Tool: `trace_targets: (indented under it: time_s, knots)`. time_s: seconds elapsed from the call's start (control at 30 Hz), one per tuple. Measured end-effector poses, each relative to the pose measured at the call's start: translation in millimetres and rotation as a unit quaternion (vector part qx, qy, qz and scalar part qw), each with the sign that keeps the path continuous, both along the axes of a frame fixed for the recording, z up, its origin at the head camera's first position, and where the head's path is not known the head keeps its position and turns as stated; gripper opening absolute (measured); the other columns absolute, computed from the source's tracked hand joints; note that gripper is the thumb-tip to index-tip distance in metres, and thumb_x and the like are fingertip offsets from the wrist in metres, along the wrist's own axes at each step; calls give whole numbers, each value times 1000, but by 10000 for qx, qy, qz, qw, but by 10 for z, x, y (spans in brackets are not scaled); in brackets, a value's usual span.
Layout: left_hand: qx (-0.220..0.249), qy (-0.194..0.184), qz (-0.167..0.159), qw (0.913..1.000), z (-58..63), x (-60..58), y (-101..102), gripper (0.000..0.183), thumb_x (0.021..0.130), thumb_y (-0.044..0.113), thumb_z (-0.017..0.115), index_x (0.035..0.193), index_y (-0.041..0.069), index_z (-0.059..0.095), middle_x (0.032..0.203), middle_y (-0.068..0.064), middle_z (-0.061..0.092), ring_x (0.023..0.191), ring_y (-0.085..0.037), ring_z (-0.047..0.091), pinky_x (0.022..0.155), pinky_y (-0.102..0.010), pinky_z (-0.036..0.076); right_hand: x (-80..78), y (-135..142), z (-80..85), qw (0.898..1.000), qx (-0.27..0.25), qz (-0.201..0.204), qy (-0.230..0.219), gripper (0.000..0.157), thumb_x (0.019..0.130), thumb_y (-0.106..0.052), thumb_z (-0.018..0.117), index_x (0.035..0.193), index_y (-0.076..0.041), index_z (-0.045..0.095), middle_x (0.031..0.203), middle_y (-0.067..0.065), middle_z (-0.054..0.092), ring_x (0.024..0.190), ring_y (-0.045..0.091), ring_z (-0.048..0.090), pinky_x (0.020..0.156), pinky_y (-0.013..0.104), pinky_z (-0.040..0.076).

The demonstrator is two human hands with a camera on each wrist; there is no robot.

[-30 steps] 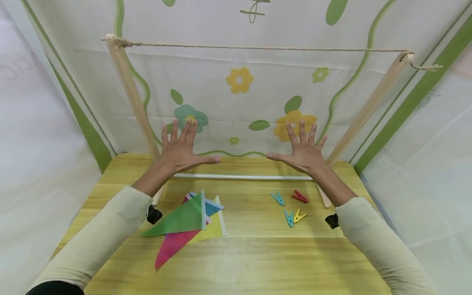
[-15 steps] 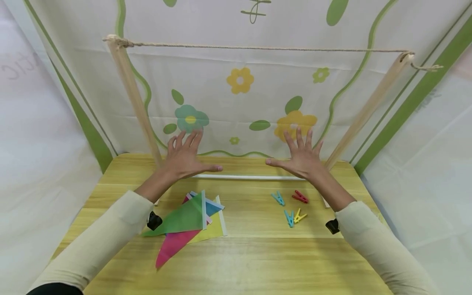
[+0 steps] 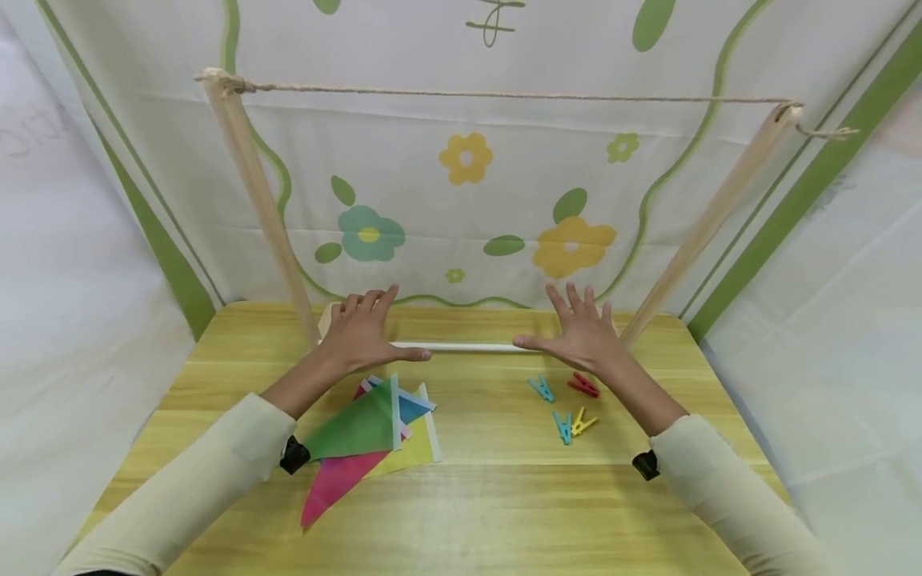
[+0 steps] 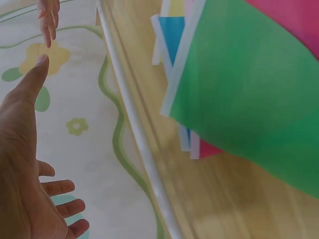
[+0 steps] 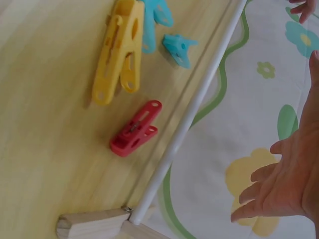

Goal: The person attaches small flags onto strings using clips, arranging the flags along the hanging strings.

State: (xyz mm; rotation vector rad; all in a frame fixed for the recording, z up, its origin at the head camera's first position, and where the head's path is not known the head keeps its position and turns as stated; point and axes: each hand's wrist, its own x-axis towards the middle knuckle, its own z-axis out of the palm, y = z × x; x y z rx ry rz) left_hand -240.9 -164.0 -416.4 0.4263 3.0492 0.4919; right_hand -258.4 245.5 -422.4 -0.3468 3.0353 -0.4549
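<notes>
Two bare hands grip nothing, so this looks like a stage of readiness, no piece yet taken up; lifting one would call for a fingertip pinch. Past the left of the white rod [image 3: 461, 347] rises a left post [image 3: 259, 192]. The left hand [image 3: 358, 336] reaches over the rod's left part, fingers loosely spread, empty. Nearer the wearer than the rod, triangular flags [image 3: 363, 420] overlap, green uppermost; farther right lie blue clothespins [image 3: 564, 429], a yellow clothespin [image 3: 580, 423] and a red clothespin [image 3: 584, 386]. The right hand [image 3: 582, 340], fingers fanned and empty, reaches over the rod's right part, near a right post [image 3: 713, 224]. Rope [image 3: 461, 94] spans above, wood-grain table [image 3: 490, 512] beneath, flower-printed cloth [image 3: 403, 160] behind.
</notes>
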Motion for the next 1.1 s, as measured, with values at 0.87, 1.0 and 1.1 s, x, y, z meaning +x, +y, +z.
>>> trace_targets:
  time_s: [0.87, 1.0, 1.1]
  knots:
    - [197, -683, -165, 9973, -439, 234, -68, 129, 81, 81, 88, 174, 6, 41, 168, -29, 51, 153, -57, 48, 128, -82, 35, 308, -64, -455, 9993, -11, 156, -351, 120, 92, -95, 59, 178, -16, 35, 169, 29, 53, 151, 62, 51, 110, 79, 54]
    - [183, -721, -207, 9970, -482, 233, -71, 123, 84, 77, 88, 172, 5, 44, 164, -29, 54, 150, -56, 50, 125, -81, 39, 334, -71, -473, 9994, 61, 184, -278, 116, 91, -93, 63, 173, -12, 46, 167, 28, 56, 152, 60, 51, 115, 78, 51]
    - [189, -745, -277, 9967, -486, 232, -80, 118, 85, 73, 90, 170, 5, 46, 162, -28, 55, 147, -54, 52, 122, -80, 41, 344, -73, -482, 9994, 134, 249, -191, 113, 92, -91, 65, 168, -8, 53, 167, 27, 56, 153, 60, 50, 120, 79, 47]
